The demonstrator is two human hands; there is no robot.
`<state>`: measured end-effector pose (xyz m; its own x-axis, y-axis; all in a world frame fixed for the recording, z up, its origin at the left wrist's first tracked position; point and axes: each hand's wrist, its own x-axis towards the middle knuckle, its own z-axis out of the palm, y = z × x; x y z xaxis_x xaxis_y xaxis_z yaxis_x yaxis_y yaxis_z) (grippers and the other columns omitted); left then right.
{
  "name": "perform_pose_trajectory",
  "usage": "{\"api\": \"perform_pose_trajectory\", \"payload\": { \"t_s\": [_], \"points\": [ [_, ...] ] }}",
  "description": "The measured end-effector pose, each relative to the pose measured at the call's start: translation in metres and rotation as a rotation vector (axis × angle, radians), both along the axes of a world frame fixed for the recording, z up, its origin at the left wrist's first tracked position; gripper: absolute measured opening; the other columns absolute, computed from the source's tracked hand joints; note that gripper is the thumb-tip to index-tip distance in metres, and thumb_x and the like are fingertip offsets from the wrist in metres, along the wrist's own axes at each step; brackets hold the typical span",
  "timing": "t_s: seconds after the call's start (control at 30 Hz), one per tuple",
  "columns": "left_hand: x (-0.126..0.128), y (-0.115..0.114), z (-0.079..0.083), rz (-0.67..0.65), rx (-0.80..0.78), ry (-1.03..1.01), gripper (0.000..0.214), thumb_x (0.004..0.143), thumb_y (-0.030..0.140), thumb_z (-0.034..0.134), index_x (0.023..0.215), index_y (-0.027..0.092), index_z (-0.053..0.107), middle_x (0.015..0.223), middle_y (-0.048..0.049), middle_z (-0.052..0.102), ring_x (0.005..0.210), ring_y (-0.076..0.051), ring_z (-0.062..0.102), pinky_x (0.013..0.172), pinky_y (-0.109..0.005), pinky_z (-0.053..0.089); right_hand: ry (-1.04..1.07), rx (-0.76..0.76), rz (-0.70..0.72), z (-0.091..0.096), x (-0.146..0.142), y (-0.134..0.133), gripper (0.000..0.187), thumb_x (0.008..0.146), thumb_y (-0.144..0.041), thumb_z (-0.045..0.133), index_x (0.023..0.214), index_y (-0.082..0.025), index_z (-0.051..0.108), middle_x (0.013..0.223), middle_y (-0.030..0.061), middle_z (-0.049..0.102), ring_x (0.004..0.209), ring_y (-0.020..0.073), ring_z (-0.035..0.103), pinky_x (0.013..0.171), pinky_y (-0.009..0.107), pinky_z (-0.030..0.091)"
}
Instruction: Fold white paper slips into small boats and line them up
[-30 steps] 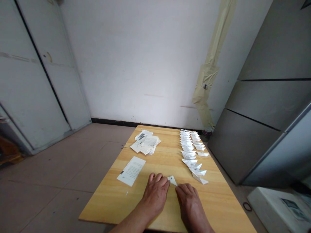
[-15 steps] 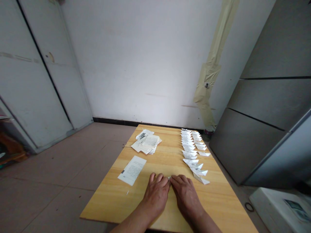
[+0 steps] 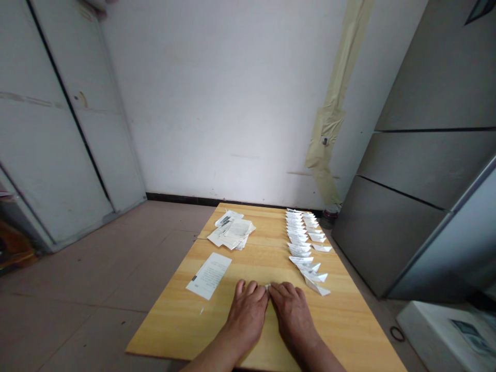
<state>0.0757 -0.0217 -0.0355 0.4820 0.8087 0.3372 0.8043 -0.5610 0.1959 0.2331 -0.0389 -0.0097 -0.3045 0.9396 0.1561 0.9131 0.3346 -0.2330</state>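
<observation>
My left hand (image 3: 248, 309) and my right hand (image 3: 291, 309) rest side by side low over the wooden table (image 3: 174, 320). Their fingers are curled down and closed, thumbs almost meeting. Between them a small bit of white paper (image 3: 267, 287) peeks out; the hands hide most of it, so its folded shape cannot be told. Beyond the right hand, folded paper boats (image 3: 310, 271) stand in overlapping rows. To the left of the left hand lies one flat printed sheet (image 3: 210, 275), and behind it a loose pile of printed papers (image 3: 233, 232).
A tiny paper scrap (image 3: 201, 311) lies near the table's left side. Past the far edge is a white wall (image 3: 225, 103). A grey cabinet (image 3: 399, 222) stands to the right, with a white box (image 3: 437, 330) on the floor and a dark ring (image 3: 397, 334) beside it.
The camera view has shifted slightly, so the scene sits a little lower and further left. Both hands stay closed around the paper in nearly the same place on the table.
</observation>
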Motion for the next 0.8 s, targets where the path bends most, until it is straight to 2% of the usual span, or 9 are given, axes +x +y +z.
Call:
{"api": "perform_pose_trajectory", "payload": {
  "t_s": [0.33,0.5,0.57,0.67,0.8],
  "points": [
    [0.000,-0.004,0.003,-0.003,-0.010,-0.017,0.026,0.095,0.014,0.046,0.112,0.023,0.063,0.102,-0.0034,0.067,0.102,-0.022,0.053,0.100,-0.049,0.029,-0.019,0.070,-0.017,-0.008,-0.003,-0.002,0.053,0.083,0.000,0.042,0.126,-0.025,0.061,0.132,0.0047,0.062,0.115,0.0241,0.053,0.094,0.037,0.034],
    [0.000,-0.003,0.001,0.002,-0.031,-0.004,0.030,0.094,0.012,0.045,0.116,0.024,0.062,0.100,-0.0034,0.066,0.101,-0.023,0.052,0.101,-0.050,0.029,0.022,0.082,-0.006,-0.010,-0.001,-0.003,0.064,0.082,0.001,0.041,0.142,-0.022,0.046,0.128,0.0069,0.064,0.115,0.0231,0.053,0.094,0.036,0.035],
    [0.000,-0.003,0.002,-0.001,-0.038,-0.001,0.029,0.094,0.012,0.045,0.114,0.024,0.062,0.098,-0.0032,0.065,0.100,-0.023,0.052,0.100,-0.050,0.029,0.059,0.093,0.004,-0.012,0.000,-0.004,0.061,0.085,-0.001,0.040,0.142,-0.021,0.045,0.127,0.0068,0.064,0.115,0.0216,0.053,0.095,0.035,0.035],
    [0.000,-0.003,0.006,-0.010,-0.032,-0.013,0.028,0.094,0.012,0.046,0.113,0.025,0.062,0.097,-0.0028,0.065,0.099,-0.023,0.052,0.100,-0.051,0.027,0.098,0.141,0.009,-0.014,0.001,-0.006,0.050,0.091,-0.005,0.039,0.136,-0.023,0.052,0.134,0.0061,0.059,0.119,0.0198,0.051,0.098,0.033,0.034],
    [-0.002,-0.002,0.014,-0.026,-0.055,-0.008,0.023,0.093,0.012,0.047,0.103,0.023,0.065,0.096,-0.0025,0.065,0.098,-0.022,0.052,0.099,-0.049,0.027,0.091,0.159,-0.030,-0.013,0.001,-0.008,0.044,0.090,-0.005,0.044,0.123,-0.026,0.063,0.132,0.0060,0.060,0.113,0.0203,0.054,0.094,0.033,0.037]
  ]
}}
